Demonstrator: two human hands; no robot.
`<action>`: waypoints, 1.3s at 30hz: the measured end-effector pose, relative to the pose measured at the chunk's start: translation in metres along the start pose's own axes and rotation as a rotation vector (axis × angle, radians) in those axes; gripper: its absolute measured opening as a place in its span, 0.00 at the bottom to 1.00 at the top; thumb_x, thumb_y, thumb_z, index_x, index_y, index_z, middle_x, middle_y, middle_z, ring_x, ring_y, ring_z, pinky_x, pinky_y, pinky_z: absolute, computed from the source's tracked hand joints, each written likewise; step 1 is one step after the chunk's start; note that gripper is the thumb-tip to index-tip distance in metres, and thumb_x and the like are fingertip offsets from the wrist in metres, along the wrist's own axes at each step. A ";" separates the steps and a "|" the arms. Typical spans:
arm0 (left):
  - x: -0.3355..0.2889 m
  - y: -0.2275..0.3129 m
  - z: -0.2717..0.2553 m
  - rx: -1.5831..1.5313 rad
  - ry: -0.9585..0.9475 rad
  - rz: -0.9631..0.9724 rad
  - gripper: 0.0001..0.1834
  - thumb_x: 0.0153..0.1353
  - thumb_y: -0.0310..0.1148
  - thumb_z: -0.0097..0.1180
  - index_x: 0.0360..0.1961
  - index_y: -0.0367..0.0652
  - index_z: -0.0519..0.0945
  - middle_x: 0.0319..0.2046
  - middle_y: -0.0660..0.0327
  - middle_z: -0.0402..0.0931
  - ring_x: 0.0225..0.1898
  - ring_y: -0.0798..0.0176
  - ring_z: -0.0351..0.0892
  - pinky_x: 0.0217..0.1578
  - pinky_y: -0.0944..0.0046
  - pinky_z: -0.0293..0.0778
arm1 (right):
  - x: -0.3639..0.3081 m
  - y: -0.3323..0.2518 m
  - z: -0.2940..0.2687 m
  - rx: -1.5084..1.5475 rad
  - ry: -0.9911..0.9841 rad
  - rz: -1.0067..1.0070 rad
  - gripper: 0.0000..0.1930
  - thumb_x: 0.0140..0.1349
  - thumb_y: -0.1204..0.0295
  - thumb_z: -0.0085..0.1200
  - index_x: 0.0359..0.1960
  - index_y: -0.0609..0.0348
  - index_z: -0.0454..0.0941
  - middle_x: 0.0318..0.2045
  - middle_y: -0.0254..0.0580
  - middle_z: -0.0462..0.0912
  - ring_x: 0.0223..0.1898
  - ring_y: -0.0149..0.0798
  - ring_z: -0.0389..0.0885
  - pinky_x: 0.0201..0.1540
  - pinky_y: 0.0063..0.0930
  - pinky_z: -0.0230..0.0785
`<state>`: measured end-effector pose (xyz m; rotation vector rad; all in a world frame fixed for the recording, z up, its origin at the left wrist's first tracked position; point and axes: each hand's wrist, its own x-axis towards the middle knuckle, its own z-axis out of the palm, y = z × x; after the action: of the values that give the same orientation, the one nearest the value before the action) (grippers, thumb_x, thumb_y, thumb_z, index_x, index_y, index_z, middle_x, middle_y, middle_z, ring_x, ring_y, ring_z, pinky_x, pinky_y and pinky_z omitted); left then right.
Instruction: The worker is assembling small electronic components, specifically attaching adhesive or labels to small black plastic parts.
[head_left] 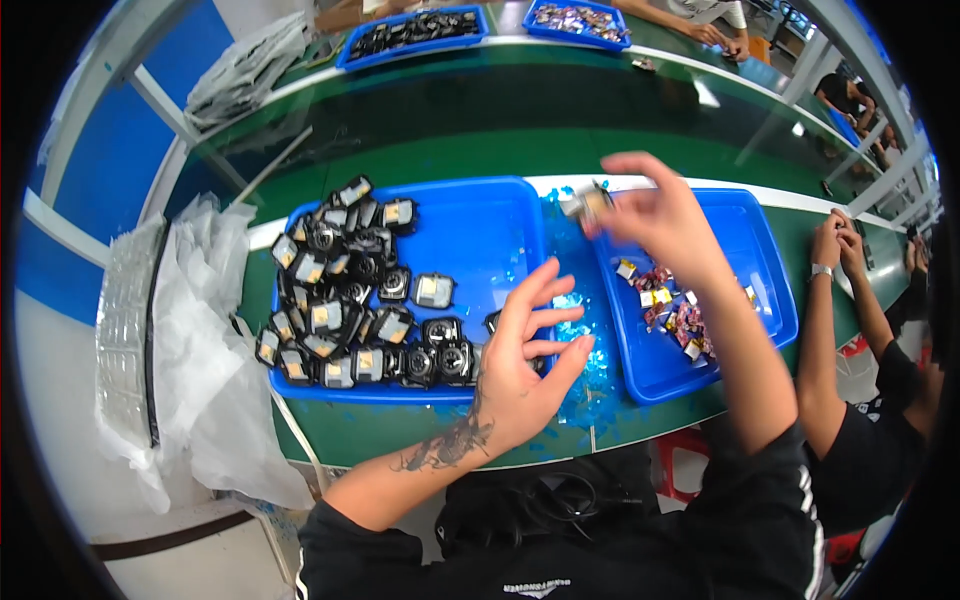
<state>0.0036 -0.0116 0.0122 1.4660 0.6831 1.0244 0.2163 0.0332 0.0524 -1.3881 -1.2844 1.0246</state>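
Note:
My right hand [655, 220] is raised over the gap between two blue trays, its thumb and fingers closed on a small silvery part [588, 203] with a tan patch, blurred by motion. My left hand [532, 360] is over the right front corner of the larger blue tray [470, 215], fingers spread and nothing visible in them. Partly hidden behind it is a black watch case [492, 320]. Several black watch cases [325, 316] with grey or tan-patched faces are heaped in that tray's left half and along its front. The smaller blue tray [770, 300] holds small pink, white and yellow pieces [688, 325].
Blue film scraps [580, 375] litter the green table between the trays. Clear plastic sheeting [205, 350] hangs at the left edge. Across the bench are a tray of black parts [415, 32] and one of small pieces [580, 22]. Co-workers' arms [825, 350] are at the right.

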 end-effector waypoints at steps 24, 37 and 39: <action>-0.024 0.196 -0.087 0.129 -0.415 1.061 0.17 0.70 0.38 0.42 0.56 0.42 0.69 0.36 0.57 0.73 0.30 0.47 0.79 0.27 0.55 0.78 | 0.070 0.035 0.009 -0.698 0.111 -0.359 0.13 0.55 0.68 0.62 0.39 0.61 0.82 0.32 0.49 0.83 0.36 0.44 0.83 0.42 0.35 0.74; 0.072 0.134 -0.066 0.453 0.431 0.611 0.20 0.68 0.32 0.47 0.58 0.34 0.73 0.45 0.54 0.79 0.47 0.62 0.79 0.43 0.65 0.76 | 0.016 0.004 0.104 -0.412 -0.043 -0.283 0.10 0.52 0.70 0.64 0.32 0.61 0.78 0.28 0.51 0.83 0.32 0.52 0.83 0.39 0.43 0.76; 0.086 0.087 -0.063 0.354 0.267 0.414 0.21 0.70 0.37 0.49 0.59 0.37 0.73 0.49 0.56 0.77 0.48 0.64 0.77 0.44 0.65 0.75 | 0.003 -0.013 0.084 0.077 -0.004 -0.040 0.10 0.58 0.71 0.64 0.30 0.61 0.75 0.23 0.36 0.80 0.26 0.25 0.80 0.26 0.21 0.73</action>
<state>-0.0255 0.0774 0.1120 1.8453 0.7986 1.4934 0.1315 0.0445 0.0489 -1.2981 -1.2576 1.0391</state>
